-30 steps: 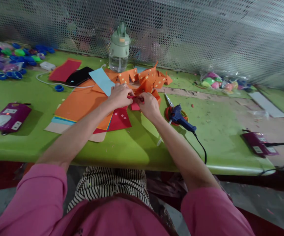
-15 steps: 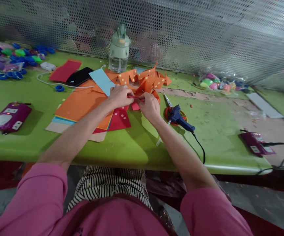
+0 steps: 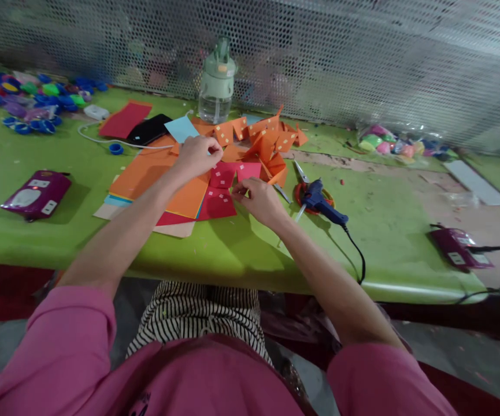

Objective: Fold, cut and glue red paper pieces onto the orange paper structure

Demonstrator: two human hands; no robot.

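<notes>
A pink-red paper piece with small pale squares lies unfolded on a stack of orange and red sheets on the green table. My left hand grips the far left edge of this paper with curled fingers. My right hand pinches its near right corner. Folded orange paper shapes with pale squares are piled just behind the hands.
A blue glue gun and scissors lie right of my right hand. A green-lidded water bottle stands at the back by the mesh wall. A black phone, purple power strips and coloured caps are around.
The folded pink-red piece held between both hands has been opened out flat. My hands moved apart, the left up-left, the right down toward me. The camera shifted slightly.
</notes>
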